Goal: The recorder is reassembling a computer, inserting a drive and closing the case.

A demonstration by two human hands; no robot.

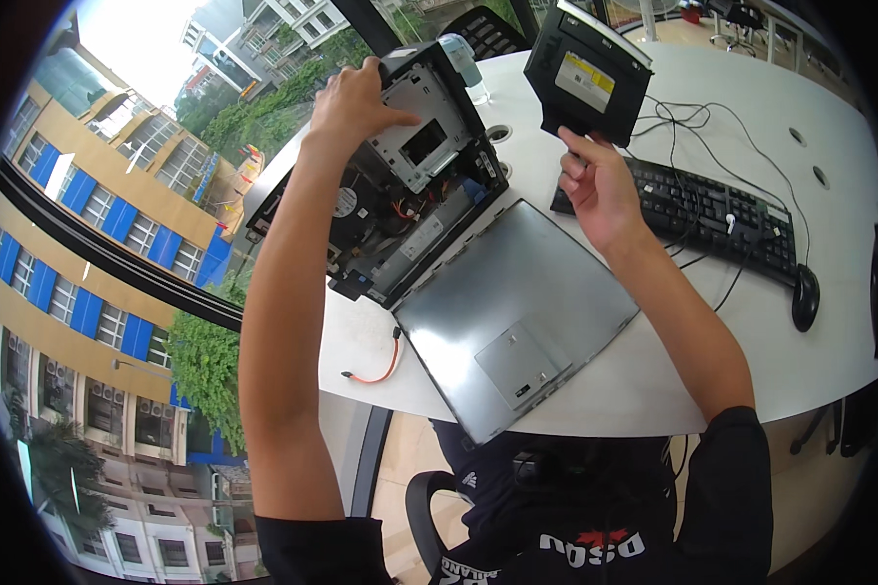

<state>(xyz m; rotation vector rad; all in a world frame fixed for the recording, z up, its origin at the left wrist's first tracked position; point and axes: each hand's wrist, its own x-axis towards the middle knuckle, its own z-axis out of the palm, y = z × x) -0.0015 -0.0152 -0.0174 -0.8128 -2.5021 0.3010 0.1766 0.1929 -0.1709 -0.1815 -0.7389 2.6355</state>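
An opened black desktop computer case [421,234] stands at the left of the table, showing a metal drive cage [419,102], a fan and cables inside. My left hand [353,105] grips its upper edge, fingers curled over the rim and thumb stretched across the cage. Raised to the right of the case, my right hand [600,185] is closed on the lower end of a black optical drive [587,83] with a yellow and white label. The drive is tilted and apart from the case. Below them lies the detached metal side panel [517,312], flat on the table.
A short orange-red cable [385,369] lies left of the panel. On the right are a black keyboard [726,214], a mouse [805,297] and tangled black cables [687,115]. A clear cup [466,70] stands behind the case. A large window is at the left.
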